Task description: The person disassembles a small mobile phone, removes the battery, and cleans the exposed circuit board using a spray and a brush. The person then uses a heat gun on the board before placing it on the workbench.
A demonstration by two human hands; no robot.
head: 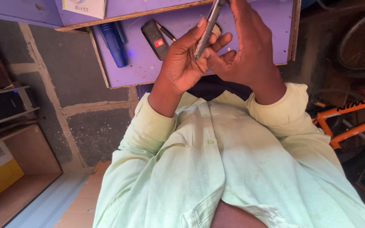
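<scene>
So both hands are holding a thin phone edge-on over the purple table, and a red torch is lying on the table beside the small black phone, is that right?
Not quite. In the head view, the torch is blue, not red. The rest holds: the left hand and right hand hold the thin phone edge-on over the purple table, and the torch lies beside the small black phone.

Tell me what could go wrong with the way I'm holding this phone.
The phone is held edge-on between both hands, left hand and right hand, mostly by fingertips, so it might slip. It hangs near the edge of the purple table, so a drop could miss the table and hit the floor.
</scene>
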